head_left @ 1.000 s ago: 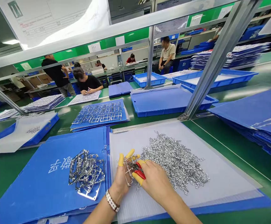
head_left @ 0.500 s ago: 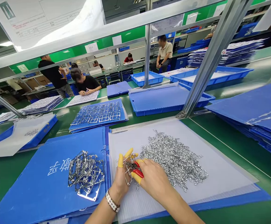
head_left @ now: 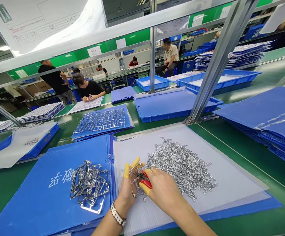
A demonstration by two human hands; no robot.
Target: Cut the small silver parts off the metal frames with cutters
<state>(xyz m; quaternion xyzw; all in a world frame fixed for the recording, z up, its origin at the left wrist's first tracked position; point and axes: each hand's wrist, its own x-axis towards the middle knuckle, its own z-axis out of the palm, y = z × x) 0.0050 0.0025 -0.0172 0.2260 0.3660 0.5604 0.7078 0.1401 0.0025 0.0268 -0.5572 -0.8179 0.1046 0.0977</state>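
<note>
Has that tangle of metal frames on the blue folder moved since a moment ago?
No: the tangle of metal frames keeps the same place beside the white characters on the blue folder; only the camera view has shifted.

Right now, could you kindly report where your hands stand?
Left hand holding stamped metal frame; right hand gripping red-handled pliers; loose metal pieces alongside on plastic sheet.

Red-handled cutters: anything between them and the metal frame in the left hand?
Nothing visible. The red-handled cutters, held in the right hand, reach straight to the metal frame held in the left hand. Fingers hide the cutter tips, so the exact contact can't be seen.
</note>
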